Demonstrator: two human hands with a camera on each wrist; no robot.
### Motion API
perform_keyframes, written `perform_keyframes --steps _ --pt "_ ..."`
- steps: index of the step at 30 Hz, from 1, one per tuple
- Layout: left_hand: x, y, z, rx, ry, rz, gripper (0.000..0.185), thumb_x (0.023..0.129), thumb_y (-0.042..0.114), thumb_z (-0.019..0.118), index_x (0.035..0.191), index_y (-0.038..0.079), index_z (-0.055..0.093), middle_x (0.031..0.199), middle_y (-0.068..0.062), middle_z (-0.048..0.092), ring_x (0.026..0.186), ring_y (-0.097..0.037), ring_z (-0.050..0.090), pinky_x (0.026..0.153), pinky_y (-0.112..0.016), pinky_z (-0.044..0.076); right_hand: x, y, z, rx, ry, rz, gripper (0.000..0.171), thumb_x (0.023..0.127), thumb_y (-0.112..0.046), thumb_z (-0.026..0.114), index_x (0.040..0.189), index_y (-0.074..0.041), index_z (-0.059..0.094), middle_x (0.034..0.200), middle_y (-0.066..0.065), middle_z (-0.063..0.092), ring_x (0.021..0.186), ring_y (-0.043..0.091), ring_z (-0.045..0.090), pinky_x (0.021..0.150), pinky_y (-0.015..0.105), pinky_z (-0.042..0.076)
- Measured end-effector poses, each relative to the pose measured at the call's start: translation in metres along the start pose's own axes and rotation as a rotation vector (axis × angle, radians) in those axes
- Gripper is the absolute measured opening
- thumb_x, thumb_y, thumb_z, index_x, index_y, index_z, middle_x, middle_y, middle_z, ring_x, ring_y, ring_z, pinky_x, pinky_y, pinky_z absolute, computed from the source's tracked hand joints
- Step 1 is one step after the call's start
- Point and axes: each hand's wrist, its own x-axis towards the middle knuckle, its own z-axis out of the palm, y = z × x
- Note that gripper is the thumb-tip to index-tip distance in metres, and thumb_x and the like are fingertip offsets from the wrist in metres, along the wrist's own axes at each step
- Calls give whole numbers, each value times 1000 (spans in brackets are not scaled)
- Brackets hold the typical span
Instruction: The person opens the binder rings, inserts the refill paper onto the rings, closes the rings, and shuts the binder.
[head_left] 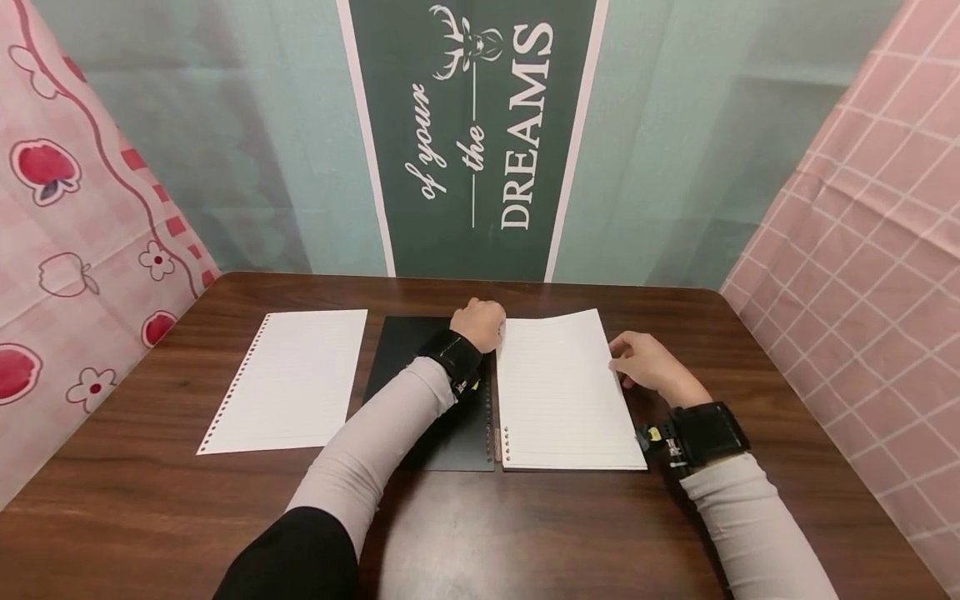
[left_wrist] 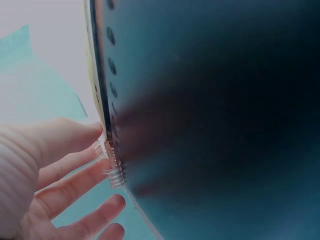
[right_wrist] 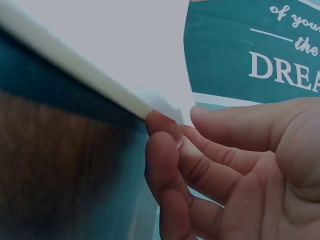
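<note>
Binder [head_left: 459,440] — one, black, open on the table [head_left: 570,533] — held one lined-paper stack [head_left: 566,396] at three o'clock; one loose sheet [head_left: 288,379] lay at nine. The left hand [head_left: 480,323] gripped the spine [head_left: 497,446] at twelve o'clock; the right hand [head_left: 648,361] pinched the stack's outer edge.

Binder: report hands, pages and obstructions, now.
Left hand at binder rings, far end. Right hand pinching a lifted page by its right edge. Left sleeve crosses black cover.
</note>
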Motion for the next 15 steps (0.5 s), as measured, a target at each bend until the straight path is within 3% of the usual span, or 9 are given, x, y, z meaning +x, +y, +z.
perform_keyframes --steps 3,8,15 --pt "0 0 1 3 -1 -2 19 97 8 57 104 12 75 113 -6 70 109 -29 59 91 -46 50 -1 0 -4 7 -4 -6 40 100 -9 54 134 10 45 90 19 63 71 22 61 67 33 50" --pt "-3 0 -1 -3 6 4 18 97 8 56 97 12 74 109 -6 69 107 -28 58 88 -44 49 -2 -3 -7 -10 7 -20 41 101 -12 52 137 8 45 110 25 60 86 29 63 76 38 51" --pt "-9 2 -3 -1 29 14 17 98 8 57 94 11 73 107 -7 69 105 -29 59 87 -43 49 -2 -11 -3 -117 -2 -172 44 99 -12 56 138 7 49 134 32 53 121 46 53 95 55 48"
